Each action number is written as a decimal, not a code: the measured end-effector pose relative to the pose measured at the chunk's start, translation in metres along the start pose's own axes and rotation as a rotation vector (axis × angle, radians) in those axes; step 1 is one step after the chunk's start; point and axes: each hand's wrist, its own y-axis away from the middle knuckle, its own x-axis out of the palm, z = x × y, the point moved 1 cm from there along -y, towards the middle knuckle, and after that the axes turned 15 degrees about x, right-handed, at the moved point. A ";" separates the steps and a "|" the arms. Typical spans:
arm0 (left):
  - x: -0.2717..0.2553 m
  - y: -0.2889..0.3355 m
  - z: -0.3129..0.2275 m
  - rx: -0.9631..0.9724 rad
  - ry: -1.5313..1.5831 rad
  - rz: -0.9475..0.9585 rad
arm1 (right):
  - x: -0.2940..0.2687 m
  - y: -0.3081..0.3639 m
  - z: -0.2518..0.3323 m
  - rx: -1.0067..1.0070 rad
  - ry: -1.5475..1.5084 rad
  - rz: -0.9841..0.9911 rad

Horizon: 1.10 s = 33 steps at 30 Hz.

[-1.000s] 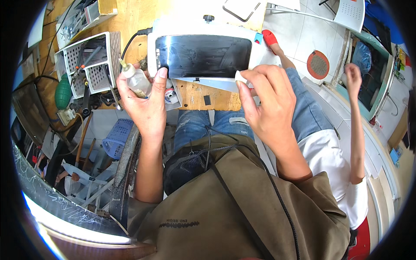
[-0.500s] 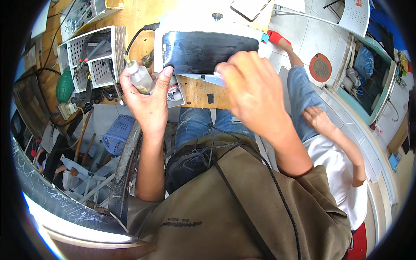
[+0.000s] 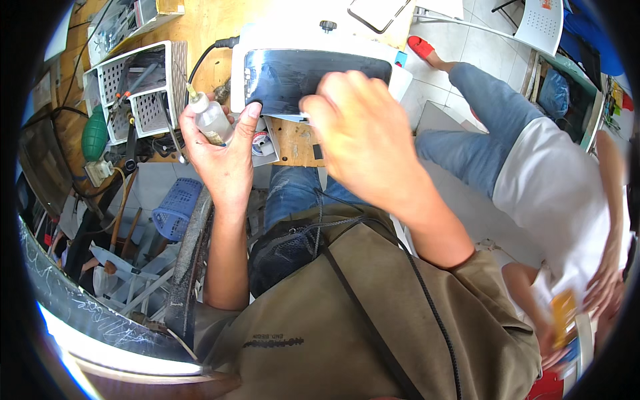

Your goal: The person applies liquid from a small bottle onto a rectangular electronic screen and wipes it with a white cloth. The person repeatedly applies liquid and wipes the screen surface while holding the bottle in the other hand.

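My left hand (image 3: 225, 160) is closed around a small translucent squeeze bottle (image 3: 212, 125) with a thin tip pointing up; its thumb reaches to the corner of a dark glass screen (image 3: 283, 73). The screen lies on a white machine (image 3: 237, 87) with a black knob (image 3: 327, 26). Over the near edge of the screen is my right hand (image 3: 367, 137), slightly blurred, with thumb and fingers pinched together. What it pinches is mostly hidden. A bluish strip (image 3: 291, 118) shows along the screen's near edge beside the right fingertips. Faint streaks mark the glass.
White organiser baskets (image 3: 157, 107) with tools and a green rubber bulb (image 3: 93, 137) stand left on the wooden bench. A small black piece (image 3: 317, 152) lies near its front edge. Lower left is a blue basket (image 3: 177, 208). At right sits another person in a white shirt (image 3: 557, 180).
My right hand has moved left along the screen's near edge. My left hand still holds the bottle. The other person has shifted, and a blurred yellow thing now shows by their hands.
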 end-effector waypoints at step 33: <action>0.001 0.003 -0.007 -0.116 0.033 -0.009 | -0.021 0.005 -0.014 0.027 0.062 0.068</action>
